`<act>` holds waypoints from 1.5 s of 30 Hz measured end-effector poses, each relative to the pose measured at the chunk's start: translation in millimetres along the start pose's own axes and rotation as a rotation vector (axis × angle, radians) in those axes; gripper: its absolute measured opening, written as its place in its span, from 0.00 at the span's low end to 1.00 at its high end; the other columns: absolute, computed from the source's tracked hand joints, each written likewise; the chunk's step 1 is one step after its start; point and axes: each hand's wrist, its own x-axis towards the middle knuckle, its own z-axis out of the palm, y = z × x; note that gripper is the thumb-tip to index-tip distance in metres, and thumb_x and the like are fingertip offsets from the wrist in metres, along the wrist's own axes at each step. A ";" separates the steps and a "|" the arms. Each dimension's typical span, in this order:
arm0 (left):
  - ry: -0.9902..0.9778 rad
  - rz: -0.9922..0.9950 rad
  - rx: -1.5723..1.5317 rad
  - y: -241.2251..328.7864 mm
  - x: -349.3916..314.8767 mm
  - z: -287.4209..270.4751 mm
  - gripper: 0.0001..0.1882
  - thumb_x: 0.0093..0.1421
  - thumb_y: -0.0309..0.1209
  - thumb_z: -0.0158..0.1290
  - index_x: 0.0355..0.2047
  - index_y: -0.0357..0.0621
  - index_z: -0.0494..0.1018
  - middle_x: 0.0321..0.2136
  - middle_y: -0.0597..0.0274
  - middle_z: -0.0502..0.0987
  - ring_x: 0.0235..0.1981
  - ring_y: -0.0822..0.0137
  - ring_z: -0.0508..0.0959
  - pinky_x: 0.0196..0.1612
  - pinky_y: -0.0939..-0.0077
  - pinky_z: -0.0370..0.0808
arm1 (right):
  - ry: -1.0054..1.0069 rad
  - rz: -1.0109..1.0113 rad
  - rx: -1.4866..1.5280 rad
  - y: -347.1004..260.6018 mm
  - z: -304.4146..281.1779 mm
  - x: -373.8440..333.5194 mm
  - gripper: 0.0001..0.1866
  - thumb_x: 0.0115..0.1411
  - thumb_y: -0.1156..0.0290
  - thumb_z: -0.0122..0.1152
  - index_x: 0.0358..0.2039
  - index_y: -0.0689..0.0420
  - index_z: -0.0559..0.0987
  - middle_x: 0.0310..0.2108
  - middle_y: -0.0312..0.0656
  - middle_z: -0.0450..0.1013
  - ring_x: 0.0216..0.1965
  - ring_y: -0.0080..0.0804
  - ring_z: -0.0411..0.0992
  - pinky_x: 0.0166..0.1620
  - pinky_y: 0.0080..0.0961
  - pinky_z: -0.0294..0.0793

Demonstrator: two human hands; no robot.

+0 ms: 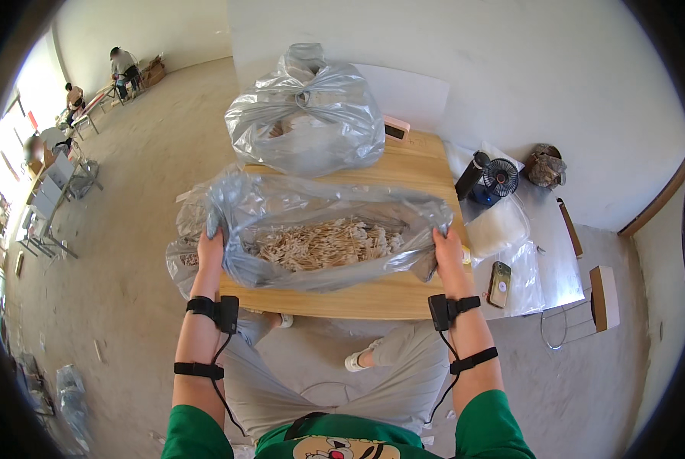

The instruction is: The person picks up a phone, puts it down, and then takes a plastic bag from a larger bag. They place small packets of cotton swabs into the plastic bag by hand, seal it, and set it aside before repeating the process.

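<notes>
A large grey translucent plastic bag [239, 256] lies wide open across the wooden table [335, 306]. Inside it is a dense pile of thin pale sticks [327, 245] with whitish tips, which look like cotton swabs. My left hand [212, 249] grips the bag's left edge, its fingertips partly covered by the plastic. On the opposite side my right hand [448, 250] pinches the rim, so the mouth is stretched between both hands. More crumpled clear plastic [192, 200] spreads past the left side of the table.
A tied, full grey bag [306, 115] stands at the table's far end, beside a small device with a dark display [395, 128]. On the metal side table [556, 268] are a fan [501, 177], a black bottle [472, 174] and a phone [499, 284]. Several people sit far left.
</notes>
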 end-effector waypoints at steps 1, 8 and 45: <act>-0.002 0.001 0.003 -8.1 -4.3 0.7 0.24 0.57 0.34 0.51 0.51 0.33 0.63 0.37 0.47 0.75 0.42 0.50 0.74 0.46 0.66 0.69 | 0.002 0.003 0.002 5.1 0.1 -6.9 0.19 0.55 0.69 0.56 0.45 0.66 0.69 0.37 0.50 0.72 0.38 0.43 0.70 0.44 0.32 0.67; 0.292 0.749 0.671 53.4 -82.7 31.1 0.28 0.51 0.27 0.52 0.54 0.41 0.60 0.55 0.46 0.60 0.57 0.49 0.60 0.59 0.58 0.56 | 0.336 -0.624 -0.721 -44.3 5.8 -70.0 0.23 0.49 0.72 0.59 0.46 0.62 0.67 0.44 0.53 0.67 0.46 0.47 0.66 0.49 0.41 0.64; -0.556 0.814 0.790 -6.5 -160.5 135.3 0.34 0.48 0.34 0.58 0.56 0.47 0.61 0.60 0.57 0.55 0.63 0.48 0.48 0.62 0.44 0.42 | 0.470 0.261 -0.882 157.7 -193.6 -51.2 0.29 0.50 0.62 0.62 0.50 0.59 0.65 0.48 0.51 0.65 0.51 0.50 0.62 0.52 0.39 0.63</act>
